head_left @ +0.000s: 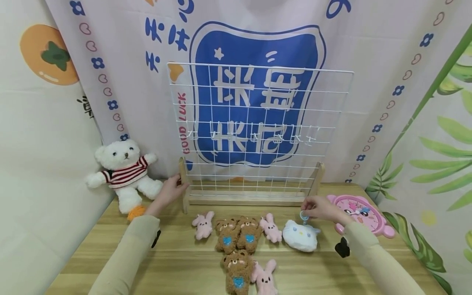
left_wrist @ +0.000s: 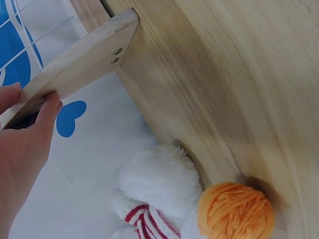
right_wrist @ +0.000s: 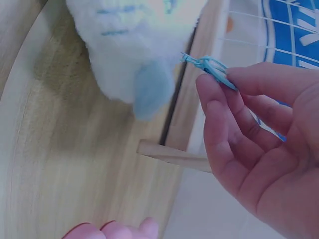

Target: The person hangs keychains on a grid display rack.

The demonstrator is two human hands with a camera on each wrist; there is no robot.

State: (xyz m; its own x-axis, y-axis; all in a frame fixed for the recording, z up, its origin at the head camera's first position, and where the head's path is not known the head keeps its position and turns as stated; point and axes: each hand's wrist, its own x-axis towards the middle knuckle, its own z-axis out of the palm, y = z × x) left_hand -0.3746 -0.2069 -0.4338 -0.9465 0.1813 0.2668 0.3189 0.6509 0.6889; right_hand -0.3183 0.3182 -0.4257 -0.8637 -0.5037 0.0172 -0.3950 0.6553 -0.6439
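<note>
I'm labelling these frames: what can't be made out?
Nearest pink bunny: feet, cut off by head view's bottom edge.
Pink clock: numerals, too small, head view.
Orange ball: partly hidden by left sleeve, head view; cut by bottom edge, left wrist view.

1. A wood-grain table (head_left: 313, 274) is bearing a grid rack (head_left: 247, 199) along its far edge
2. A teddy bear (head_left: 127, 178) and yarn ball (head_left: 136, 212) are sitting by the left edge
3. A pink clock (head_left: 359, 209) is lying near the right edge
4. Three brown bears (head_left: 227, 236) and three pink rabbits (head_left: 271, 229) are lying between the side edges
</note>
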